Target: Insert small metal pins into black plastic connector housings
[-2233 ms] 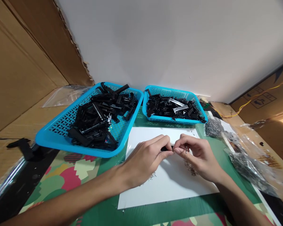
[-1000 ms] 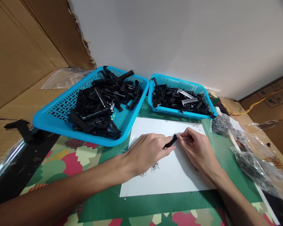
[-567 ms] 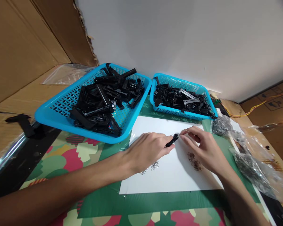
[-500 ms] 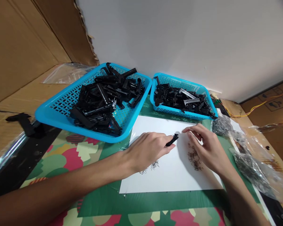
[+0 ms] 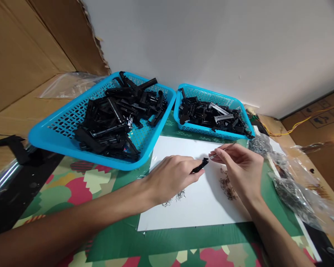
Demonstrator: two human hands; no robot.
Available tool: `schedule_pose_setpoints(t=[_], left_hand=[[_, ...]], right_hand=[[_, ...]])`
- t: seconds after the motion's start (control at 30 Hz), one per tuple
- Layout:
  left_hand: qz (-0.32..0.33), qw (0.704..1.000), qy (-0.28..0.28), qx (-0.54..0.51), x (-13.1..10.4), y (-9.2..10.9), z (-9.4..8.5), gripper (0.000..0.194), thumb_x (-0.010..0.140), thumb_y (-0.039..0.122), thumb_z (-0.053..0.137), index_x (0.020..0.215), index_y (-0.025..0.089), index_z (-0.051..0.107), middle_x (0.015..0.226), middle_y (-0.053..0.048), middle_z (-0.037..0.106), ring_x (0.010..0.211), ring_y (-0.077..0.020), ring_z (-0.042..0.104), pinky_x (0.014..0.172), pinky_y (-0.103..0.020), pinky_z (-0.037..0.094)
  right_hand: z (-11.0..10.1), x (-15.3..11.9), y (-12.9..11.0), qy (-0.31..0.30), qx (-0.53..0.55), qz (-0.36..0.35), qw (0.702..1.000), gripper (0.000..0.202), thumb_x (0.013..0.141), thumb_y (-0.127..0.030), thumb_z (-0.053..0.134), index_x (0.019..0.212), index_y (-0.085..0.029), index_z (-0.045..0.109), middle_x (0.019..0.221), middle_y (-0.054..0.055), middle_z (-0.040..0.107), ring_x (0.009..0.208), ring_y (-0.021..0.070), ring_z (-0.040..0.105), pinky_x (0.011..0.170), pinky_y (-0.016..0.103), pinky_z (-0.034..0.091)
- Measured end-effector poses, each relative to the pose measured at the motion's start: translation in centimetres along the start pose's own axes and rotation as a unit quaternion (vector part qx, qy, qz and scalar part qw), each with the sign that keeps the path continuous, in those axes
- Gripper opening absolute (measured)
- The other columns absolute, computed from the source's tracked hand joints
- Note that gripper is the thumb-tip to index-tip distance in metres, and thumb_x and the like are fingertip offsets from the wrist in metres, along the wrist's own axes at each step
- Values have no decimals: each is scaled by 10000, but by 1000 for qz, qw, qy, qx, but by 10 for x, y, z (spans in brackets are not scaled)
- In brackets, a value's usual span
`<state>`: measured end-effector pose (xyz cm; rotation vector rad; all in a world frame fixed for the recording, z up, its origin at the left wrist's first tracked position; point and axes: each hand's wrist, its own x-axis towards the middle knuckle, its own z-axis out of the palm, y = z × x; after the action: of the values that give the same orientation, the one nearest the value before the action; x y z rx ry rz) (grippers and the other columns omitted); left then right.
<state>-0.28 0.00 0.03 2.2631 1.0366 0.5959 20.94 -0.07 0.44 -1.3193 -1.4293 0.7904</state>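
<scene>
My left hand is closed on a small black plastic part, whose end sticks out past the thumb and index finger. Just to its right, my right hand pinches with thumb and index finger close to that end. A tiny pale glint shows at those fingertips, too small to name. Both hands are above a white sheet. Under the right hand lies a pile of thin brownish bent wire pieces. A pile of silvery wire pieces lies beside the left hand, partly covered by it.
Two blue baskets stand behind the sheet, a large one at left and a smaller one at right, both holding black plastic parts. Plastic bags of small metal pieces lie along the right edge. A black part lies far left.
My right hand has turned, its thumb now on top, and its fingertips are nearer the black plastic part. The left hand keeps its hold. The whole view has shifted slightly.
</scene>
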Motion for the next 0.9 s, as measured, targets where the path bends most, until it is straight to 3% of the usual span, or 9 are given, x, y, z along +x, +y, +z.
schedule_pose_setpoints(t=[0.4, 0.6, 0.7, 0.8, 0.83, 0.9], left_hand=[[9, 1000, 1, -19, 0, -6, 3, 230, 1069, 243, 577, 1214, 158, 733, 939, -48, 760, 821, -208, 704, 736, -311, 480], [7, 999, -8, -30, 1, -5, 0, 247, 1072, 253, 562, 1223, 170, 739, 933, -47, 751, 816, -199, 681, 737, -305, 484], [-22, 995, 45, -84, 4, -3, -2, 244, 1067, 274, 578, 1213, 183, 750, 999, -44, 764, 814, -174, 660, 728, -284, 479], [-78, 977, 123, -157, 6, -3, -5, 279, 1053, 298, 597, 1289, 197, 705, 947, -10, 725, 729, -139, 587, 659, -253, 445], [-93, 970, 140, -177, 6, -4, -6, 279, 1049, 304, 598, 1291, 202, 693, 896, 7, 693, 678, -126, 540, 618, -245, 415], [-107, 961, 153, -204, 7, -5, -7, 242, 1044, 313, 598, 1240, 211, 697, 827, 31, 634, 609, -108, 443, 562, -239, 351]], right_hand=[[3, -2, 2, 2, -85, -20, 996, 161, 894, -338, 813, 818, -203, 769, 775, 36, 806, 678, 205, 777, 656, 305, 625], [6, -1, -2, -29, -94, -2, 995, 165, 896, -332, 795, 802, -200, 766, 772, 49, 806, 663, 206, 760, 624, 305, 589], [2, 5, -3, -3, -61, -20, 998, 163, 943, -334, 738, 853, -198, 752, 817, 51, 796, 725, 203, 750, 682, 320, 592], [-17, 17, -3, 51, -52, -71, 995, 152, 1008, -323, 645, 992, -201, 734, 808, 26, 735, 751, 182, 701, 722, 319, 560], [-26, 21, -3, 48, -73, -82, 993, 166, 1021, -323, 617, 1016, -202, 731, 775, 11, 695, 719, 170, 661, 690, 306, 527], [-45, 27, -2, -32, -155, -68, 985, 221, 1032, -337, 579, 993, -203, 750, 729, 1, 638, 645, 154, 558, 600, 287, 428]])
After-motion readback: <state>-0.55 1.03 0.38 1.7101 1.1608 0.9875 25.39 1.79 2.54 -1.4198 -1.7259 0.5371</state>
